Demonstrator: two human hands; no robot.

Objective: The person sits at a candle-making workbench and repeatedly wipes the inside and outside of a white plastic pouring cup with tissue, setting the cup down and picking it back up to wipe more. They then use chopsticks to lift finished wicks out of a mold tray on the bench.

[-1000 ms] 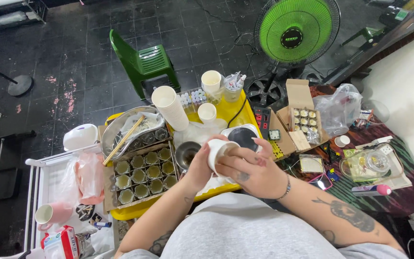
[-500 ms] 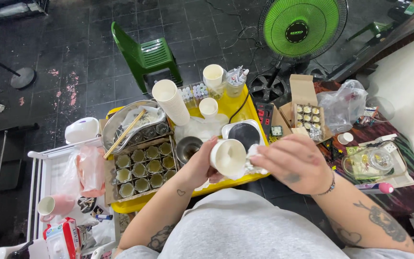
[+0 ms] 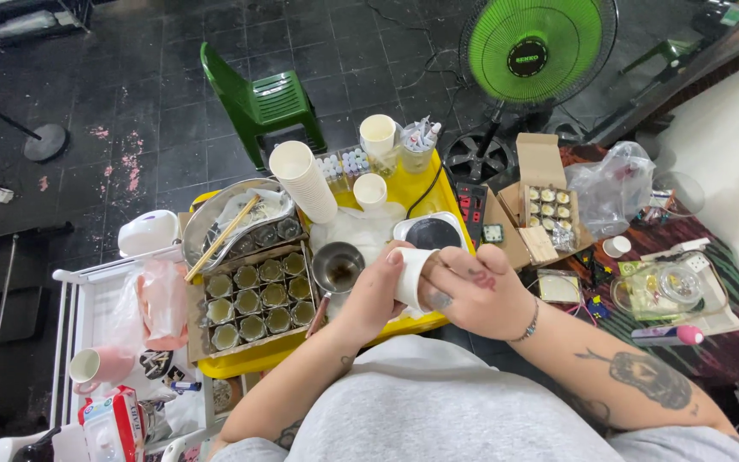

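Note:
Both hands meet over the front of a yellow tray (image 3: 245,366). My left hand (image 3: 372,295) and my right hand (image 3: 475,291) together grip one small white paper cup (image 3: 410,275) lying on its side between them. Just left of the hands stands a small metal pot (image 3: 338,267) with dark liquid. Further left, a cardboard box holds several small glass jars (image 3: 254,299). A round black scale (image 3: 431,233) on a white base sits right behind the cup.
A stack of white paper cups (image 3: 303,179) leans at the tray's back, with two more cups (image 3: 377,134) beside it. A metal bowl with chopsticks (image 3: 224,218), a green chair (image 3: 260,102), a green fan (image 3: 534,53) and an open carton of jars (image 3: 547,204) surround the tray.
My right hand came back from the right onto the cup, and the cup's open mouth, earlier turned up toward me, is now hidden between both hands.

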